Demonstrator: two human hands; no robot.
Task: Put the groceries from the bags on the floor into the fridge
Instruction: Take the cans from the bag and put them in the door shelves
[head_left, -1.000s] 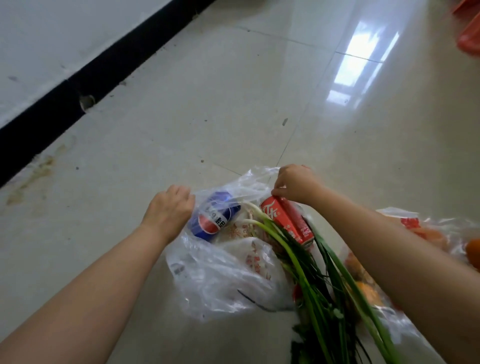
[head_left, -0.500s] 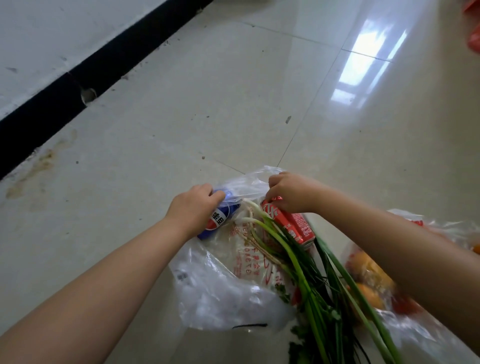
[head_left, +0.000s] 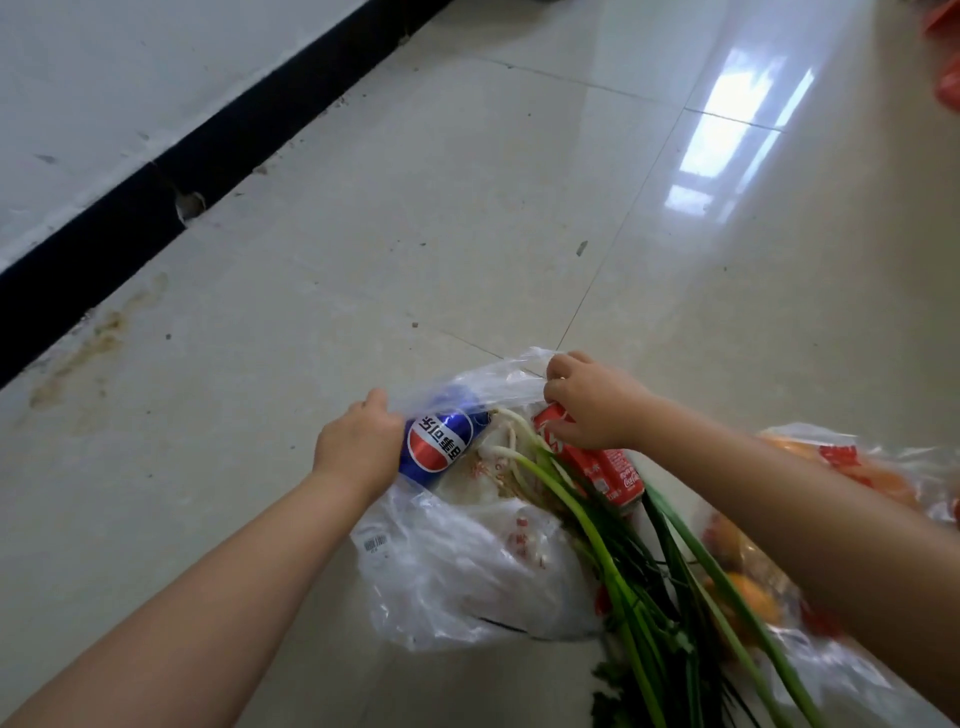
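A clear plastic bag (head_left: 467, 577) lies on the tiled floor. Inside it sit a blue Pepsi can (head_left: 439, 447), a red Coca-Cola can (head_left: 602, 467) and green onions (head_left: 613, 551) whose stalks stick out toward me. My left hand (head_left: 358, 447) grips the bag's edge beside the blue can. My right hand (head_left: 592, 402) pinches the bag's far rim above the red can. Between the two hands the mouth of the bag is stretched apart.
A second clear bag (head_left: 831, 545) holding orange fruit lies at the right, partly behind my right forearm. A white wall with a black skirting board (head_left: 156, 202) runs along the left. Something red (head_left: 948, 78) sits at the top right corner.
My left hand has moved from the blue can to the bag's edge. My right hand has lifted the far rim, and the mouth of the bag now gapes wider.
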